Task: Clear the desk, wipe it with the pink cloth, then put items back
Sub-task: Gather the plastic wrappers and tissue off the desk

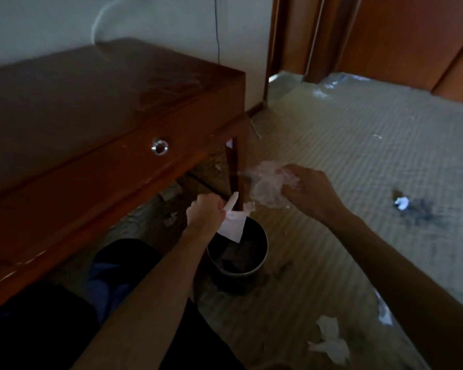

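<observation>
The woven tatami floor [358, 134] fills the right half of the view, running back to wooden sliding doors [401, 36]. On the left stands the dark wooden desk [96, 102], its top bare and glossy, with a round metal drawer pull [160, 146] on the front panel and a thin black cord [217, 28] hanging down the wall behind it. Below the desk's near corner sits a round dark waste bin [238, 263] on the floor, with dark scraps inside. The person's two bare forearms reach over it from the lower edge of the view. The right hand [308, 188] grasps a crumpled, see-through plastic bag [267, 182] — pale, faintly pinkish, held above and just right of the bin. The left hand [205, 212] is curled round a white piece of paper [233, 225], which hangs over the bin's rim. No pink cloth can be made out for certain; the dim light and blur leave it unclear. Crumpled white tissues [329, 340] lie on the floor near the right forearm, another white scrap [401, 202] lies well apart to the right beside a dark smudge, and small bits of litter [171, 217] sit under the desk.
</observation>
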### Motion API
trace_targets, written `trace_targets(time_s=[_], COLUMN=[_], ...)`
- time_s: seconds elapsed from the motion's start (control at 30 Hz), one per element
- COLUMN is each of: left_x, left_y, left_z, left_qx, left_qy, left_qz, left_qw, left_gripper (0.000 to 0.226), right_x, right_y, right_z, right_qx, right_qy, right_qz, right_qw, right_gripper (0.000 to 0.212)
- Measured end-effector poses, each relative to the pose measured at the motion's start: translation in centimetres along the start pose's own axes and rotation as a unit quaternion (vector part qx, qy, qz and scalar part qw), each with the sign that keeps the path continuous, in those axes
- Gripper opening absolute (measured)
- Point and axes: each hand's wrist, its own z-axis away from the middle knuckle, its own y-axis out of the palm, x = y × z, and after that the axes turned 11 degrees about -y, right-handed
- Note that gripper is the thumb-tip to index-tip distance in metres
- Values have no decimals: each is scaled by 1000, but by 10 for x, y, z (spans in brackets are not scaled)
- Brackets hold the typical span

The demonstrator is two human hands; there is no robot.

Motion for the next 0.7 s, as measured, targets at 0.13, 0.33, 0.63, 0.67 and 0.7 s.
trace_targets(time_s=[0.13, 0.33, 0.63, 0.67, 0.7], left_x=[-8, 19, 46, 49, 53], left_y=[57, 68, 6, 0, -6], left_z=[-29, -65, -60, -54, -48], left_qx=[48, 121, 77, 69, 61], left_qy=[-13, -11, 65, 76, 85], left_qz=[-49, -99, -56, -46, -39], left_qw=[998, 988, 993, 994, 994], left_gripper=[25, 23, 19, 17, 16], right_x=[-31, -64, -81, -79, -70], right_y=[35, 116, 290, 299, 303], right_z=[0, -28, -47, -41, -34], right_qx=[46, 179, 367, 365, 343], right_qy=[42, 56, 169, 177, 215], right_qz=[-15, 17, 19, 42, 22], right_qw=[998, 982, 915, 913, 914], right_gripper=[41, 36, 61, 63, 65])
